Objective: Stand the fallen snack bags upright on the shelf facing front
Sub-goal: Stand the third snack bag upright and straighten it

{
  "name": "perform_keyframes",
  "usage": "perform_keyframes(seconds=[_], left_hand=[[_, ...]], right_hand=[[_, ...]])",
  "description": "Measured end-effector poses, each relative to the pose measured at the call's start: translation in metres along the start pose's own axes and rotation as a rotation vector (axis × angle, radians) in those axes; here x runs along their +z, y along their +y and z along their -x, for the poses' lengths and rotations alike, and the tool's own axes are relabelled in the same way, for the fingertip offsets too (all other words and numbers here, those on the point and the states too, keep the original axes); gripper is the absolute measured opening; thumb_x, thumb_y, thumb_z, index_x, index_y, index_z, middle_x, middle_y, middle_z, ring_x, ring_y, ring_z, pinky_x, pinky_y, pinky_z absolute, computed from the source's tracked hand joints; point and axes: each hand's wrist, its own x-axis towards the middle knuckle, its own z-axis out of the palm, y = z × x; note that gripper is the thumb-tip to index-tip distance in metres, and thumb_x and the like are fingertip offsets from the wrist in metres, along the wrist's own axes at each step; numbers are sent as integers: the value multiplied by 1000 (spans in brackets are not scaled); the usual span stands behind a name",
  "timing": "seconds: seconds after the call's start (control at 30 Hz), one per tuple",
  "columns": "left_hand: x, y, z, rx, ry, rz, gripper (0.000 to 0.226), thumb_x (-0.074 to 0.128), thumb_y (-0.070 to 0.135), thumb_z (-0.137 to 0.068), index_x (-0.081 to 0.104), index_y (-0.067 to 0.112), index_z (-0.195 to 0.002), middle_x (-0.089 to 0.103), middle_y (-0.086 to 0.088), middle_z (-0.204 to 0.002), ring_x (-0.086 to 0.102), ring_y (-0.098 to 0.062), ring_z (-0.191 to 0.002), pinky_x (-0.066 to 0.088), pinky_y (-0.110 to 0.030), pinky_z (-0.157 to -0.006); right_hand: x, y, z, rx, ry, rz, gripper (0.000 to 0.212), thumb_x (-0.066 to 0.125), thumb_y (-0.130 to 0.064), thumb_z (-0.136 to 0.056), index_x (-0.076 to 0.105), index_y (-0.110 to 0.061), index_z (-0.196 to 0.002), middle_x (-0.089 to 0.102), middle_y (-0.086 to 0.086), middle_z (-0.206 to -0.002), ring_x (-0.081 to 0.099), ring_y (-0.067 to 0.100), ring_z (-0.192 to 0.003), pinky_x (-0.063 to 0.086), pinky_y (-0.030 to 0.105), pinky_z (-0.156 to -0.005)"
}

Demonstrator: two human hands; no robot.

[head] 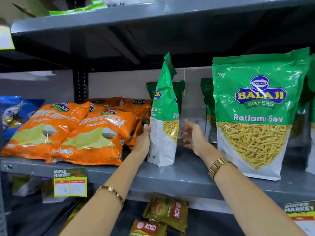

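Observation:
A green and white Ratlami Sev bag (pixel 164 116) stands upright on the grey shelf (pixel 170 178), turned edge-on with its front facing right. My left hand (pixel 144 140) lies flat against its left side, fingers extended. My right hand (pixel 192 135) hovers open just right of it, not touching. A large Ratlami Sev bag (pixel 255 113) stands upright facing front at the right. More green bags (pixel 208 106) stand behind. Orange Crunchem chip bags (pixel 92 137) lie leaning back at the left.
Blue snack bags (pixel 12 113) lie at the far left. Price tags (pixel 69 182) hang from the shelf edge. Tea packets (pixel 167 212) sit on the shelf below. The upper shelf (pixel 153 12) overhangs close above the bags.

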Motion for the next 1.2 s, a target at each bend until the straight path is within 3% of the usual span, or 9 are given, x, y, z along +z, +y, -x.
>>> perform_keyframes(seconds=[0.1,0.17,0.27,0.43,0.6,0.77,0.93,1.07,1.2], left_hand=[[1,1,34,264,281,-72,40,31,36,-98,64,20,-84,56,5,-91,51,-7,-81,40,-16,-71],[5,-4,56,350,305,-59,36,37,29,-98,67,15,-83,62,3,-87,54,-7,-75,38,-7,-60],[14,-18,61,356,208,-179,39,38,24,-98,56,14,-130,62,2,-121,57,-13,-107,41,-7,-87],[20,-14,47,193,-57,-200,56,24,40,-99,15,19,-150,29,-2,-155,29,-18,-141,21,-33,-118],[24,-3,28,64,-85,-173,53,20,32,-101,7,17,-150,17,-3,-158,17,-20,-145,15,-28,-115],[11,-2,-3,-72,-109,-204,52,17,36,-101,23,12,-147,26,-7,-155,26,-24,-142,21,-29,-113],[7,-11,-25,-137,-153,-313,63,12,47,-98,32,9,-144,33,-10,-153,30,-25,-140,22,-31,-116],[7,-16,-30,-118,-195,-325,60,7,46,-98,11,16,-150,16,-3,-159,13,-20,-147,10,-31,-118],[5,-21,-28,-61,-235,-337,58,7,43,-98,-1,17,-150,11,-1,-158,8,-19,-147,8,-31,-118]], right_hand=[[2,-1,-6,-46,94,-22,36,38,-41,-95,55,-11,-84,54,6,-80,50,20,-69,42,29,-60],[9,3,-13,-34,57,-4,39,34,-42,-96,59,-13,-98,59,9,-101,55,26,-94,45,36,-83],[17,7,-18,-15,-38,8,40,30,-42,-97,62,-21,-86,62,8,-101,59,23,-95,45,34,-83],[14,8,-21,-42,-68,-28,38,32,-43,-95,62,-21,-86,63,6,-96,57,21,-87,43,39,-91],[14,6,-17,-59,-27,-31,62,43,-58,-85,52,-17,-130,55,7,-133,51,26,-122,29,45,-112],[1,29,-59,-119,112,96,132,53,-94,-32,39,-17,-139,44,8,-144,43,28,-130,31,49,-111],[3,26,-47,-99,150,75,130,44,-98,-30,34,-22,-135,48,7,-137,49,28,-121,35,52,-105],[7,20,-28,-67,72,44,141,47,-96,-25,22,-24,-143,44,5,-144,46,27,-127,31,49,-109],[9,8,-5,-85,15,98,116,41,-92,-50,29,-22,-141,45,-2,-139,44,23,-127,30,38,-104]])
